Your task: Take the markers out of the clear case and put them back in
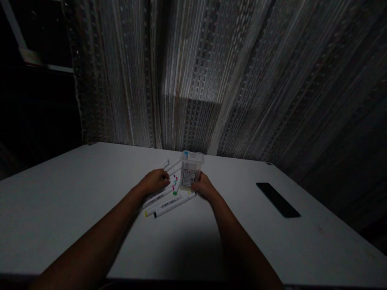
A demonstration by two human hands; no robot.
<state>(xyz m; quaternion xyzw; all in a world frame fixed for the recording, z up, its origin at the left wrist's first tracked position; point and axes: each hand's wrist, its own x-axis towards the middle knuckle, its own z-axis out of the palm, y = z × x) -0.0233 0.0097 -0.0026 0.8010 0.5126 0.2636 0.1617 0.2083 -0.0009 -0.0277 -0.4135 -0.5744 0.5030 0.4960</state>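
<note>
My right hand [204, 187] grips the lower right side of a clear plastic box [191, 163], which stands upright on the white table. A printed label shows on its near side, and a small blue spot, perhaps a marker's end, is visible at its top. White markers with coloured ends lie loosely left of the box and in front of it. Among them are a black-ended marker [175, 205], a yellow-ended one and a green-ended marker [176, 188]. Over the pile hovers my left hand [155, 180], its fingers curled but apart from the thumb, with nothing visible between them.
A dark flat object [278, 200], resembling a phone or tablet, lies on the right of the white table [236, 225]. Behind the table's far edge hangs a striped curtain [187, 80]. The room is dim, with dark shapes at the left.
</note>
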